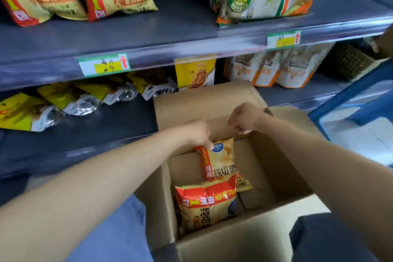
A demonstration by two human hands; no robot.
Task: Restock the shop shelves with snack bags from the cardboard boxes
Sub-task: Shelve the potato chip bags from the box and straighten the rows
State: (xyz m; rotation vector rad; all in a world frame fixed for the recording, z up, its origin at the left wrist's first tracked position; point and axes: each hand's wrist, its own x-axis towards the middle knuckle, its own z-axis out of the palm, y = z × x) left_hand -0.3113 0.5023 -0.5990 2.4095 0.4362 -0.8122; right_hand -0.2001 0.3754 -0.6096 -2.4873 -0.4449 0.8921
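Matt brown cardboard box [265,229], glossy plastic chip bags [207,204], smooth dark painted-looking shelf [148,34], paper price label [104,64].

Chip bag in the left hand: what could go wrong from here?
1. The left hand pinches the upright chip bag by its top corner only; it may slip or swing against the box wall.
2. The second bag overlaps its lower edge, so lifting may drag that along.

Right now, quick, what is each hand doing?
Left hand: pinching the top of a chip bag.
Right hand: curled shut, holding nothing visible.
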